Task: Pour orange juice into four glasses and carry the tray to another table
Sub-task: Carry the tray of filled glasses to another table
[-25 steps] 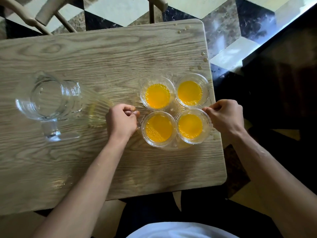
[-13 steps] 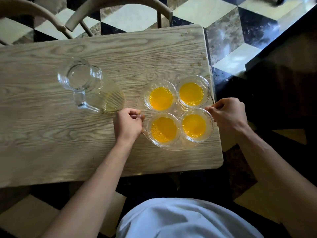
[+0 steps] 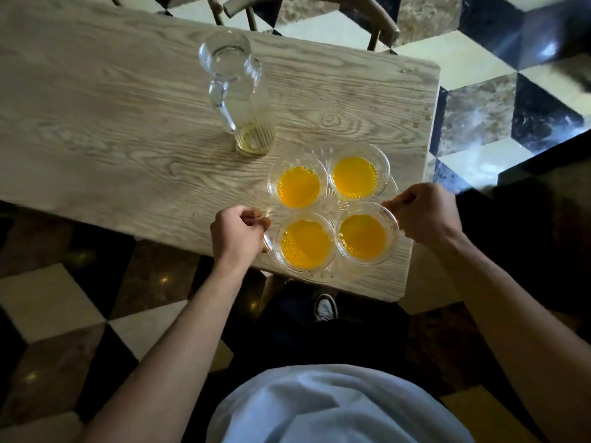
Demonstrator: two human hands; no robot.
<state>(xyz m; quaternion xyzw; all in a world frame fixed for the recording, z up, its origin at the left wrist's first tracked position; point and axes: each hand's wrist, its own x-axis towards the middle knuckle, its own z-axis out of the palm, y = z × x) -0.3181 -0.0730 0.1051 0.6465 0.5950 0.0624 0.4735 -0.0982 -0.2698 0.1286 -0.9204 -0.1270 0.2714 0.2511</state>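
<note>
Clearly the pouring is done — both hands, left and right, pinch opposite rims of the clear round glass tray carrying four juice-filled glasses at the pale wooden tabletop's near corner — next, I judge, a level lift.

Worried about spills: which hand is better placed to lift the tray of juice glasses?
Neither alone. The left hand and right hand grip opposite edges of the clear round glass tray holding four full glasses, so both should probably lift together.
</note>
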